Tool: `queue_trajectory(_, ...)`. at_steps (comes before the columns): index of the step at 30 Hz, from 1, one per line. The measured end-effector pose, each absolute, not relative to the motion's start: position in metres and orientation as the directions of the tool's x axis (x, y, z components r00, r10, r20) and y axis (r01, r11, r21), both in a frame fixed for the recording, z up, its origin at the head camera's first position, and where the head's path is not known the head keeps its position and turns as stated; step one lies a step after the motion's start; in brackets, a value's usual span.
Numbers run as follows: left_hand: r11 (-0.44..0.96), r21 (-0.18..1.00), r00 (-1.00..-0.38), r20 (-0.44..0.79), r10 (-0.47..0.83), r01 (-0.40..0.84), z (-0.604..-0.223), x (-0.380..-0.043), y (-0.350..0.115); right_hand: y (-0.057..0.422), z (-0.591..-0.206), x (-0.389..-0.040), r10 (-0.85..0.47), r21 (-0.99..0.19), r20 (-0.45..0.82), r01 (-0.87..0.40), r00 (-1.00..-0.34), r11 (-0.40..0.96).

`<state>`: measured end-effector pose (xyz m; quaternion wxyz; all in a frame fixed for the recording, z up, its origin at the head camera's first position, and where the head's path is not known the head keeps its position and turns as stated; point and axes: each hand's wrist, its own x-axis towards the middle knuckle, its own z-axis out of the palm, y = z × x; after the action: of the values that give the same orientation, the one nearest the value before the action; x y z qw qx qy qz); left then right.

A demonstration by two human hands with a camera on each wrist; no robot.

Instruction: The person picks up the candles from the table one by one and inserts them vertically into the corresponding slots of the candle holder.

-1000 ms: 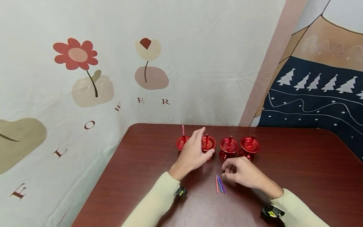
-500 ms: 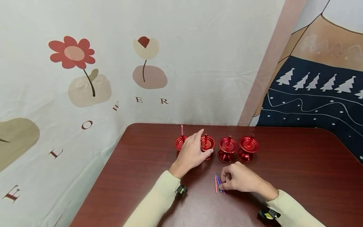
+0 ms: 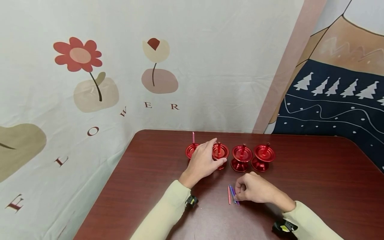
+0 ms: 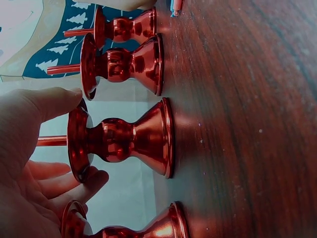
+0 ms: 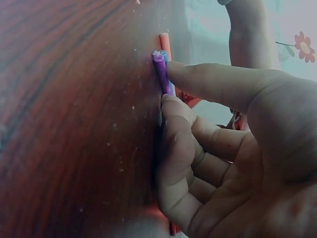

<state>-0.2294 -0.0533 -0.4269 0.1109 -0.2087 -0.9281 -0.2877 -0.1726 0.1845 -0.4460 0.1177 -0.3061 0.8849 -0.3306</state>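
Note:
My left hand (image 3: 203, 161) holds the second red candle holder (image 4: 116, 140) by its dish, thumb on one side of the rim and fingers on the other. Beside it, the leftmost holder (image 3: 189, 152) bears an upright pink candle (image 3: 193, 137). Lower down on the table, my right hand (image 3: 255, 188) pinches a purple candle (image 5: 161, 72) between thumb and index finger, its other fingers curled. A blue candle (image 3: 231, 192) and a coral candle (image 3: 229, 196) lie right beside the purple one.
Two more red holders, a third (image 3: 241, 156) and a fourth (image 3: 264, 154), stand to the right in the same row, without candles. All rest on a dark brown table (image 3: 315, 173). Behind its far edge hangs a printed cloth (image 3: 222, 83).
My right hand has come down and slightly toward me onto the candles, and thumb and index finger have closed on the purple one. The left hand stays at the second holder.

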Motion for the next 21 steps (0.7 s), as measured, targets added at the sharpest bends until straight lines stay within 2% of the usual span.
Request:
queue_trajectory(10, 0.764, 0.47, -0.892, 0.321, 0.319, 0.442, -0.429, -0.23, -0.052, 0.183, -0.442, -0.169, -0.616, -0.643, -0.025, -0.459, -0.787, 0.613)
queue_trajectory(15, 0.751, 0.435, -0.854, 0.403, 0.33, 0.496, -0.435, -0.231, -0.05, 0.18, -0.442, -0.165, -0.604, -0.573, 0.013, -0.501, -0.797, 0.649)
queue_trajectory(18, 0.747, 0.405, -0.825, 0.453, 0.337, 0.527, -0.452, -0.24, -0.048, 0.179, -0.442, -0.165, -0.599, -0.541, 0.027, -0.515, -0.8, 0.664)
queue_trajectory(21, 0.723, 0.425, -0.819, 0.458, 0.347, 0.544, -0.452, -0.239, -0.047, 0.178, -0.443, -0.165, -0.593, -0.531, 0.025, -0.513, -0.805, 0.675)
